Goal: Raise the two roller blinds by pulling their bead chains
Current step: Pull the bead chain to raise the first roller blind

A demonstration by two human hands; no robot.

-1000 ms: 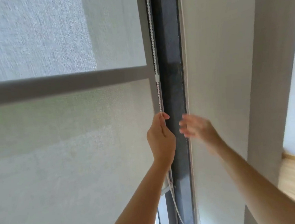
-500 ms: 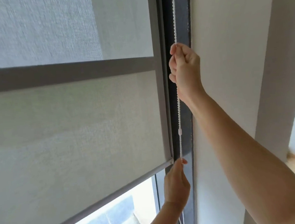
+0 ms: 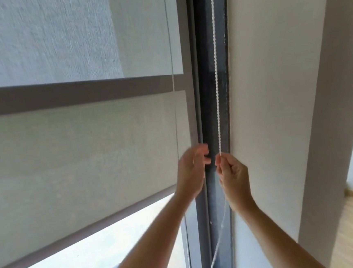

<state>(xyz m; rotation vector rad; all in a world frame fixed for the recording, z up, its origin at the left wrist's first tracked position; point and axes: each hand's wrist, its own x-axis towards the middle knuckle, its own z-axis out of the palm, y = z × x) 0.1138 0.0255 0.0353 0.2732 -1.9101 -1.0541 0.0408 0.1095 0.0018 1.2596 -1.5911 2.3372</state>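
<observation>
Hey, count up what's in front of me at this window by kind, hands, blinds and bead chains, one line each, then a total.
Hands: 2, the left hand open beside the chain and the right hand pinching it
Roller blinds: 1, the grey blind, partly raised
Bead chains: 1, the white chain
Total: 4

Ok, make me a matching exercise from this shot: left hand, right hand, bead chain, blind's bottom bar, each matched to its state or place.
Things:
1. left hand
2. right hand
3. bead chain
4. bottom bar

States:
A. runs up along the dark frame
B. pinched shut on the chain
C. slants above the strip of bare glass
D. fingers loose, holding nothing, beside the chain

Pairs: 1-D, 2-B, 3-A, 4-C
</observation>
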